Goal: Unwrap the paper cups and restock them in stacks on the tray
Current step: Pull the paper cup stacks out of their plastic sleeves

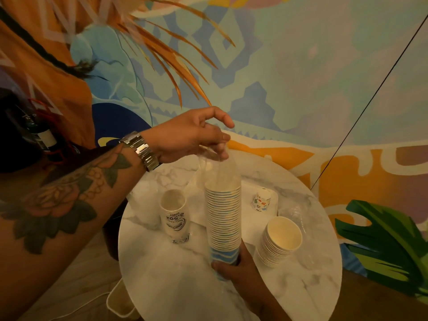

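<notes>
The right hand (240, 272) is gripping the bottom of a tall stack of cups (223, 214), fingers and thumb curled round the lowest cups, and holding it upright above the round table (176, 286). This grip is likely serving as an anchor, so the stack does not rise with the wrap.

The left hand (194, 135) is pinching the gathered top of the clear plastic wrap (208, 163) between thumb and fingertips, directly over the stack's open mouth. The wrap is hanging slack above the top rim (whether it is reaching all the way down to the base is hard to tell). Pulling straight up along the stack looks like the sensible line, since a sideways tug could bend the column or spill cups.

The other things are sitting near the tray (249, 193):
- A small patterned cup (261, 201) is standing upside down on it.
- A short stack of cups (281, 242), unwrapped and mouth up, is sitting near its right corner; I cannot tell whether it is on the tray or just beside it.
- Some loose plastic (298, 214) is lying behind that stack.
- A wrapped pack of cups (174, 216) is standing on the table to the left, apparently waiting its turn.

Restocking seems to be partway through.
</notes>
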`<state>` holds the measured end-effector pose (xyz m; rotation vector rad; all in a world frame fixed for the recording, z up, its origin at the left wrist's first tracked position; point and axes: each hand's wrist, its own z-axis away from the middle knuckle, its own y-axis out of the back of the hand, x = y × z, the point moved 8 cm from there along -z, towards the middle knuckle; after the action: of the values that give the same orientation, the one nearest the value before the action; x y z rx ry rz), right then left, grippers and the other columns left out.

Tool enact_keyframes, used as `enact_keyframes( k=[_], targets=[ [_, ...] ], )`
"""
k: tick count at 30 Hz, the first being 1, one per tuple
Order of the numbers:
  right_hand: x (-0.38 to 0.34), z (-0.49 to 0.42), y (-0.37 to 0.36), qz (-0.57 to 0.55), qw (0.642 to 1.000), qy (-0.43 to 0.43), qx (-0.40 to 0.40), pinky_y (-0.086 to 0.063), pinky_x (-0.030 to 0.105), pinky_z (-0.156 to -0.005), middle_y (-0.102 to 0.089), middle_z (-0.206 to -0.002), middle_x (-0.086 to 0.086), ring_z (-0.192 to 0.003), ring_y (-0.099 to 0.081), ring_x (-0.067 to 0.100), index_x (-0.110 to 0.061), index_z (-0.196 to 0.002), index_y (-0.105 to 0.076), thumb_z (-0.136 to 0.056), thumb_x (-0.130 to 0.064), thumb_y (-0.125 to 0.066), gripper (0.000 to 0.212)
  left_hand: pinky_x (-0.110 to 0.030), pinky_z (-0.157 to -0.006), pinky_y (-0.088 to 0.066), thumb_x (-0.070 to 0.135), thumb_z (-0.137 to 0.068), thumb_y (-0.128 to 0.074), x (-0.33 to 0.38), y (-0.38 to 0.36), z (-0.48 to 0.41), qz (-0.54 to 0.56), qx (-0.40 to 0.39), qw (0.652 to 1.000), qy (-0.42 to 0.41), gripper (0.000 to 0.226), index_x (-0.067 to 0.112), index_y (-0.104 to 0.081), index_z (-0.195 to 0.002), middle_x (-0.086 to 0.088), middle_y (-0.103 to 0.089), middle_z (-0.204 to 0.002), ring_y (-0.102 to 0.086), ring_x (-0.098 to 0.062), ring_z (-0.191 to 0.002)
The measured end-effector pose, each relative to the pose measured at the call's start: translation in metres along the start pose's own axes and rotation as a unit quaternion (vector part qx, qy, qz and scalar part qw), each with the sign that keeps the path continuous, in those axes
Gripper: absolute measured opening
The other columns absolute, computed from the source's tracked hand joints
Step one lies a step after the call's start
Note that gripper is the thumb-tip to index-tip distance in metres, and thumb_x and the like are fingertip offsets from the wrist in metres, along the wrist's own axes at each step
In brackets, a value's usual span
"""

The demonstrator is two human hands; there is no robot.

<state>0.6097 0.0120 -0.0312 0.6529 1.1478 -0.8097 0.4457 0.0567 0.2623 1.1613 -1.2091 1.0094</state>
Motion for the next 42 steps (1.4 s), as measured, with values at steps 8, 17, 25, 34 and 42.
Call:
enact_keyframes(
  k=[8,17,25,34,42],
  targets=[
    [0.001,0.001,0.002,-0.014,1.0,-0.014,0.008,-0.055,0.041,-0.096,-0.07,-0.116,-0.006,-0.107,-0.067,0.016,-0.028,-0.13,-0.052,-0.058,-0.032,-0.085,0.079,-0.031,-0.065,-0.06,0.001,-0.086,-0.059,-0.028,0.011,0.007,0.027,0.015,1.0,0.005,0.022,0.005,-0.053,-0.108,-0.013,-0.065,-0.123,-0.068,-0.03,-0.104],
    [-0.01,0.005,-0.01,-0.009,0.998,-0.023,-0.054,-0.056,0.026,-0.083,-0.071,-0.113,-0.008,-0.105,-0.067,0.012,-0.028,-0.128,-0.051,-0.067,-0.016,-0.082,0.07,-0.023,-0.071,-0.051,0.032,-0.077,-0.078,-0.042,-0.004,0.002,-0.291,0.001,0.957,0.003,0.026,0.022,-0.073,-0.099,0.006,-0.073,-0.092,-0.067,-0.012,-0.085],
    [-0.011,0.009,-0.012,-0.003,0.994,-0.039,-0.098,-0.057,0.037,-0.089,-0.071,-0.112,-0.001,-0.103,-0.068,0.021,-0.029,-0.126,-0.052,-0.063,-0.018,-0.079,0.07,-0.02,-0.061,-0.052,0.016,-0.078,-0.077,-0.025,0.028,-0.006,-0.333,0.117,0.934,-0.051,0.009,0.013,-0.077,-0.086,-0.003,-0.073,-0.075,-0.068,-0.009,-0.068],
    [-0.013,0.017,-0.01,-0.056,0.993,-0.049,-0.097,-0.057,0.046,-0.088,-0.07,-0.115,0.01,-0.107,-0.067,0.032,-0.018,-0.13,-0.053,-0.068,-0.014,-0.08,0.068,-0.036,-0.092,-0.055,0.016,-0.093,-0.058,-0.075,0.044,0.015,0.134,0.219,0.967,-0.01,0.035,0.005,-0.057,-0.126,-0.013,-0.066,-0.122,-0.065,-0.026,-0.11],
    [-0.024,0.021,-0.024,-0.129,0.98,-0.081,-0.13,-0.056,0.039,-0.069,-0.07,-0.11,0.018,-0.093,-0.069,0.042,-0.02,-0.132,-0.045,-0.069,-0.023,-0.075,0.07,-0.044,-0.092,-0.052,0.066,-0.063,-0.073,-0.16,-0.021,0.058,0.232,0.173,0.955,0.059,0.083,0.03,-0.047,-0.133,-0.006,-0.063,-0.126,-0.062,-0.025,-0.115]
  ],
)
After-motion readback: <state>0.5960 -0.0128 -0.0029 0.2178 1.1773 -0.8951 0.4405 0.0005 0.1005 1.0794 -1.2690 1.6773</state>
